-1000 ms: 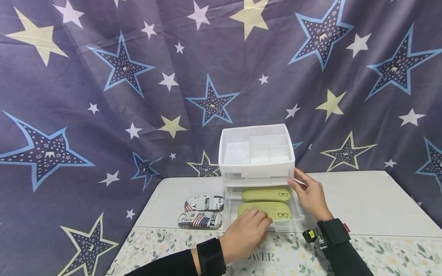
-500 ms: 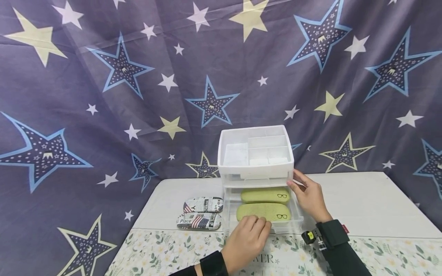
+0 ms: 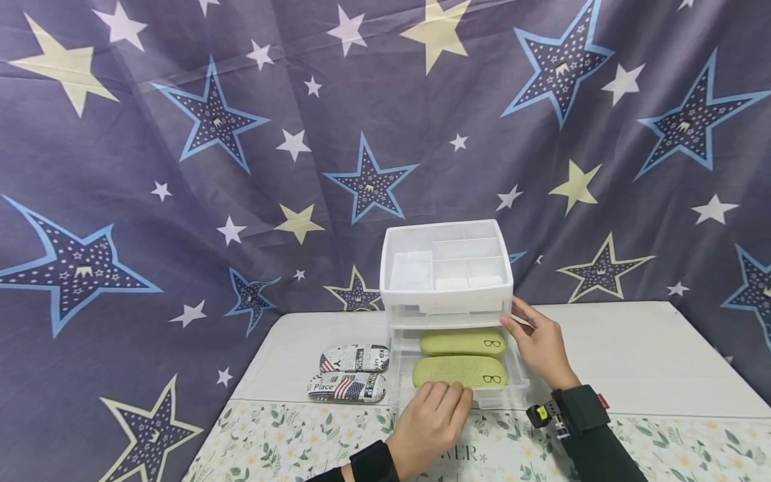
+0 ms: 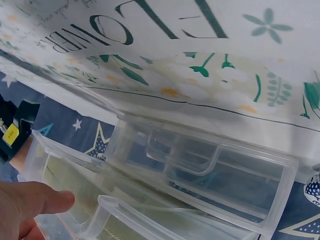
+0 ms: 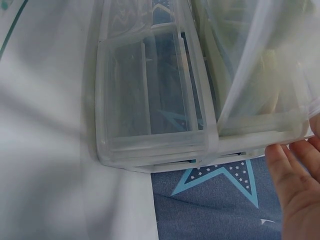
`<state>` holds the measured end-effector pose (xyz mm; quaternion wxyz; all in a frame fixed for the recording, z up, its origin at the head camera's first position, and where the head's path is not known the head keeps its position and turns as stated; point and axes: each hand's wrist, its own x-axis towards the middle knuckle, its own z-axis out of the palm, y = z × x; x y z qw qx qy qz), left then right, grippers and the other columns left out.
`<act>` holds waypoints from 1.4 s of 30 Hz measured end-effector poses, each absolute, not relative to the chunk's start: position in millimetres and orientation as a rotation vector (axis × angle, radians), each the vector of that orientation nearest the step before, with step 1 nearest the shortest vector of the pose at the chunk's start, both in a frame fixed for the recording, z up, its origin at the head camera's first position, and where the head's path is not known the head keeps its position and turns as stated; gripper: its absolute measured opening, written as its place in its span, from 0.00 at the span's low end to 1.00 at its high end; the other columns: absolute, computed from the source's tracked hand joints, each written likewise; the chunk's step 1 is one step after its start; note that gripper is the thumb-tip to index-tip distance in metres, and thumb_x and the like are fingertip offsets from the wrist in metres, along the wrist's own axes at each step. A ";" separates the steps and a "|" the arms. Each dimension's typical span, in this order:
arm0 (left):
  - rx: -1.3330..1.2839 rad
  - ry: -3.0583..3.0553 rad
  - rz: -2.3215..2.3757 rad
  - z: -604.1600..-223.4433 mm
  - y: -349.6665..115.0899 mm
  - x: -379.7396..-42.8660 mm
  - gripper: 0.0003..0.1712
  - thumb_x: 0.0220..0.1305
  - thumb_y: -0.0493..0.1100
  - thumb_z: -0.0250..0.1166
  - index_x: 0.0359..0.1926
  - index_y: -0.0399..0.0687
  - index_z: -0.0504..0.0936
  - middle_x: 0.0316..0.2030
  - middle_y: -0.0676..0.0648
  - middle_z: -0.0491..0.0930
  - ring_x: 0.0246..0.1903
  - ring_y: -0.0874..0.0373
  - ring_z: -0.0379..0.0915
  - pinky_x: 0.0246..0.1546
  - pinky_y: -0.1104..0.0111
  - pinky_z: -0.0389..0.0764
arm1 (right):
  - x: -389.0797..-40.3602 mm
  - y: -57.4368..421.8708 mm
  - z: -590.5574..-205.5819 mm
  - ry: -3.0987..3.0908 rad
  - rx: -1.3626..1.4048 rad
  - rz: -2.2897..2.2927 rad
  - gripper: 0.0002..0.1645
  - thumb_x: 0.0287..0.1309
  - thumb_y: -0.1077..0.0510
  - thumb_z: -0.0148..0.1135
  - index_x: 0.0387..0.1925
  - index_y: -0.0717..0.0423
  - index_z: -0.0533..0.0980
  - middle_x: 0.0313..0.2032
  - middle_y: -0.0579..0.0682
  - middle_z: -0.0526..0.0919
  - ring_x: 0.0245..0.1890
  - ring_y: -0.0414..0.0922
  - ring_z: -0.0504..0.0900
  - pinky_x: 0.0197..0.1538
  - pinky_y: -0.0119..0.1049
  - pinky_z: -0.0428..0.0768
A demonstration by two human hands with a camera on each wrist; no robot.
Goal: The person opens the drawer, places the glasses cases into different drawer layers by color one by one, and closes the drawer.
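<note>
A drawer unit [image 3: 448, 296] with a white compartment top and clear drawers stands on the table. One clear drawer [image 3: 518, 395] is pulled out. Inside lie two green glasses cases [image 3: 460, 371], each printed with small spectacles. My left hand [image 3: 430, 422] curls its fingers over the front rim of that drawer. In the left wrist view its thumb [image 4: 57, 201] lies along the drawer front. My right hand [image 3: 542, 345] holds the unit's right side, thumb at the front corner. The right wrist view shows its fingertips [image 5: 275, 152] against the side frame.
Two newspaper-print glasses cases [image 3: 348, 386] with flag patterns lie left of the unit. A floral cloth [image 3: 289, 435] covers the table's front part. Behind hangs a dark star-patterned curtain [image 3: 253, 187]. A closed clear drawer [image 4: 200, 165] sits below the pulled-out one.
My left hand has drawn back slightly from over the front green case to the drawer's front rim. My right hand and the drawer look the same as before.
</note>
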<state>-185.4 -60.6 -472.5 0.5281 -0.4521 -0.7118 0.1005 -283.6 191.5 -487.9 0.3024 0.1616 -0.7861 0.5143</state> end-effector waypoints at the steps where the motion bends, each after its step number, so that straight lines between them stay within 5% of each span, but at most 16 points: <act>1: -1.079 -1.697 0.239 -472.2 -60.5 -185.4 0.21 0.77 0.32 0.45 0.42 0.42 0.86 0.37 0.48 0.84 0.32 0.58 0.75 0.31 0.73 0.81 | -283.5 191.6 -487.8 -2.085 0.428 1.362 0.30 0.66 0.65 0.68 0.68 0.66 0.72 0.58 0.66 0.82 0.58 0.61 0.82 0.55 0.30 0.83; 7: -1.082 -1.695 0.233 -473.5 -59.7 -187.5 0.21 0.77 0.33 0.45 0.42 0.42 0.87 0.37 0.47 0.83 0.31 0.58 0.74 0.28 0.74 0.76 | -282.6 191.4 -486.9 -2.082 0.437 1.364 0.31 0.66 0.66 0.67 0.68 0.67 0.72 0.58 0.67 0.81 0.57 0.62 0.82 0.55 0.35 0.84; 20: -1.101 -1.700 0.259 -480.0 -61.7 -192.2 0.21 0.77 0.32 0.45 0.43 0.41 0.88 0.37 0.47 0.84 0.31 0.59 0.74 0.27 0.75 0.75 | -280.7 190.3 -486.0 -2.086 0.424 1.365 0.31 0.65 0.67 0.68 0.67 0.69 0.72 0.58 0.67 0.81 0.57 0.62 0.82 0.53 0.16 0.78; 31: -1.106 -1.782 0.250 -482.5 -63.9 -193.9 0.22 0.77 0.31 0.45 0.47 0.41 0.87 0.41 0.46 0.85 0.35 0.58 0.77 0.31 0.74 0.79 | -281.8 191.2 -485.9 -2.091 0.423 1.365 0.31 0.66 0.66 0.67 0.68 0.68 0.71 0.58 0.67 0.81 0.57 0.61 0.82 0.55 0.24 0.81; 42: -1.100 -1.802 0.233 -480.5 -65.0 -197.8 0.20 0.76 0.34 0.46 0.48 0.41 0.87 0.42 0.47 0.85 0.35 0.58 0.76 0.31 0.74 0.78 | -281.4 190.4 -486.1 -2.087 0.425 1.374 0.31 0.65 0.66 0.67 0.68 0.68 0.71 0.58 0.67 0.81 0.58 0.61 0.82 0.54 0.16 0.79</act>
